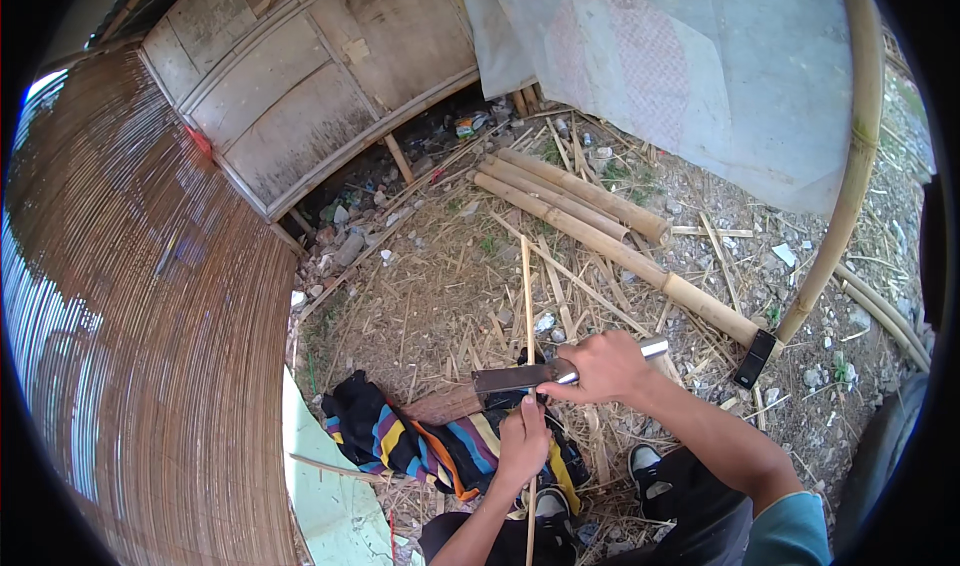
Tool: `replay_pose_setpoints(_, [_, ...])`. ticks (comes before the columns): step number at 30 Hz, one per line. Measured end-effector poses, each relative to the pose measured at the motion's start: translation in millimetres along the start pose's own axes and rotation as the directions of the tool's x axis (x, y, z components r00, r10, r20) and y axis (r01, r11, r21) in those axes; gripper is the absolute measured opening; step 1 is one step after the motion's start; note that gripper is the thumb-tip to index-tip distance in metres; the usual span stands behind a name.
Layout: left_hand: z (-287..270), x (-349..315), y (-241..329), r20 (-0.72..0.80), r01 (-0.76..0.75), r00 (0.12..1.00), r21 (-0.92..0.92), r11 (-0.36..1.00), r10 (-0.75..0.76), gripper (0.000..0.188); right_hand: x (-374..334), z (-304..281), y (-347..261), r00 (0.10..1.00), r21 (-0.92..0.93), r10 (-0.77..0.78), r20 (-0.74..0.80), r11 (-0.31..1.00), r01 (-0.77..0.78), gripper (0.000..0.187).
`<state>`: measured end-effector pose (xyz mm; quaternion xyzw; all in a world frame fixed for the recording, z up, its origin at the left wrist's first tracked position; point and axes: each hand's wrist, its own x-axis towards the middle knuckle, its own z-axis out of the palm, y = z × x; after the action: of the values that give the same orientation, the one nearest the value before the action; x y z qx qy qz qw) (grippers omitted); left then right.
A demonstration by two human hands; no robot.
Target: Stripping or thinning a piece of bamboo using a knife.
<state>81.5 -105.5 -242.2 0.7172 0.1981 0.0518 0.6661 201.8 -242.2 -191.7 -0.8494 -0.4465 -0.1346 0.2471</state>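
Observation:
My right hand (603,366) is closed round the shiny metal handle of a broad-bladed chopping knife (510,378), its dark blade pointing left. The blade lies across a thin upright bamboo strip (527,301); whether it cuts into it cannot be told. Just below the blade, my left hand (523,444) grips that strip, which runs on down past my shoe. Beneath both hands lies a multicoloured striped cloth (460,451), with a brown wooden block (445,406) beside it, partly hidden by the blade and cloth.
Several thick bamboo poles (600,221) lie ahead on littered ground. A black phone-like device (755,359) leans near an upright bamboo post (850,191). A slatted bamboo screen (160,316) stands left, wooden panels (320,86) behind, and a pale plastic sheet (680,76) hangs at the right.

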Motion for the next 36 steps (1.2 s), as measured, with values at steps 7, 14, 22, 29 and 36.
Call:
replay_pose_setpoints(7, [7,2,-3,-0.032,-0.213,0.969,0.39,0.896,0.244,0.043,34,-15,61,0.881,-0.093,0.437,-0.18,0.884,-0.457,0.068])
replay_pose_setpoints(14, [23,6,24,0.132,0.059,0.991,-0.199,0.978,-0.033,0.04,25,5,58,0.717,0.35,0.672,-0.185,0.727,-0.591,0.069])
replay_pose_setpoints(22, [7,15,34,-0.002,-0.059,0.998,-0.105,0.993,0.059,0.044,38,-20,-1,0.729,0.867,0.532,0.432,-0.467,-0.173,0.069])
replay_pose_setpoints(29, [-2,19,44,-0.073,-0.075,0.995,-0.05,0.996,0.072,0.044,41,-21,-12,0.844,0.726,0.352,0.405,-0.685,-0.062,0.067])
replay_pose_setpoints(36, [-18,18,48,-0.114,-0.134,0.985,-0.052,0.99,0.127,0.041,45,-15,-27,0.863,0.972,0.451,0.226,-0.043,-0.232,0.053])
